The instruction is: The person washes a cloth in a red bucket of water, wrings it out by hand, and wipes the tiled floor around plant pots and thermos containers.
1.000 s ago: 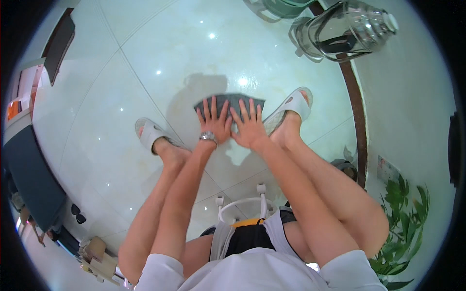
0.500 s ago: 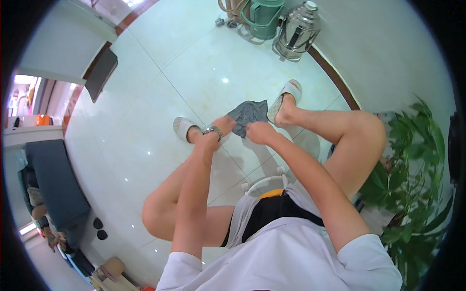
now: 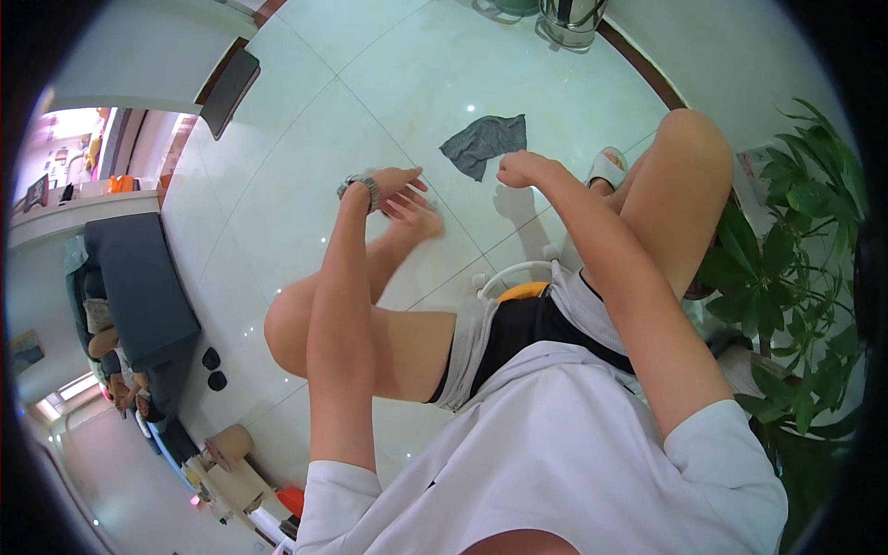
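Observation:
My left hand (image 3: 398,191), with a metal watch (image 3: 359,191) on its wrist, is held out with fingers spread, holding nothing. Just beside its fingertips is my left foot (image 3: 416,222), blurred, with no slipper showing on it. A crumpled grey cloth (image 3: 485,145) lies on the tiled floor in front. My right hand (image 3: 524,170) is closed in a fist close to the cloth's near right edge; its inside is hidden, so I cannot make out what it holds, if anything. A light slipper (image 3: 607,166) is on my right foot.
A white-framed stool with an orange seat (image 3: 523,291) is under me. A leafy plant (image 3: 805,199) stands at right. A dark sofa (image 3: 143,287) is at left, near two black oval things (image 3: 215,368). A metal vessel (image 3: 569,26) stands at the far wall.
My left hand has moved left and its fingers have spread. My left foot has lifted and its slipper no longer shows. The view has shifted; the cloth appears unmoved on the floor.

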`<state>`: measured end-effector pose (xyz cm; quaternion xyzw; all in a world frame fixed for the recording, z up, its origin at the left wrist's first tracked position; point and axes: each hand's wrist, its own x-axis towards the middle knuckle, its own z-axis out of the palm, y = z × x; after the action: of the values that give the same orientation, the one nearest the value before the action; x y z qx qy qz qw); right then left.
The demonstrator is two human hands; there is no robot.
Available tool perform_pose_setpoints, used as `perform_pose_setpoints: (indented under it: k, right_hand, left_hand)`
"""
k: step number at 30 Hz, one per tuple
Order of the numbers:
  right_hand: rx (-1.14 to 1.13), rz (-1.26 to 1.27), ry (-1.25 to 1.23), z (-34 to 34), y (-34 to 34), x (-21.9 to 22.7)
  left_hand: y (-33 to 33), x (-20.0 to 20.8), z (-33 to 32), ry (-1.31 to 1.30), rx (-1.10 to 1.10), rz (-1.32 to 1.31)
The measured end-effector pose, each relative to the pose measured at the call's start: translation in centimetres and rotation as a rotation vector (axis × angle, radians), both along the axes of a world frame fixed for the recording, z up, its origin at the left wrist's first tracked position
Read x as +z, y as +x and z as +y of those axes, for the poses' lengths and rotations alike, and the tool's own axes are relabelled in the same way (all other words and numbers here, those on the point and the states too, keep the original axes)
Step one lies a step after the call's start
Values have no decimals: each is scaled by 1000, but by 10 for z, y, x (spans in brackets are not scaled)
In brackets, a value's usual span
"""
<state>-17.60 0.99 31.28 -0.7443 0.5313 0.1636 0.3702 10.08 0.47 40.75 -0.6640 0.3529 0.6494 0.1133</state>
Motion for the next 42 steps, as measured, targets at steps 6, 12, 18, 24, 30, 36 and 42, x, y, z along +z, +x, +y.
perform_pose_setpoints:
  k: [6,12,18,24,30,36,42]
  right_hand:
    - [-2,62,65,-9,10,3]
    - [-39,149,192,-38,-14,-11]
    - [-510,-142,435,-116,-10,-60]
    - [-651,-291,543,-96,-6,-124]
    - [-104,-171,266,8,5,-115]
    - [-113,-14,-183,-64,2,-116]
    - [-171,86,-370,-170,-2,-87]
  left_hand:
    - [-53,-31,-10,-53,-213,-66]
    - [-96,-112,-23,190,31,-92]
    - [-117,-183,-64,-6,608,282]
    - [-113,-214,-21,-98,859,125]
    - [-106,-210,97,54,932,-33]
    - [-121,-201,22,-24,949,-35]
    - [-119,-207,-108,-105,643,162]
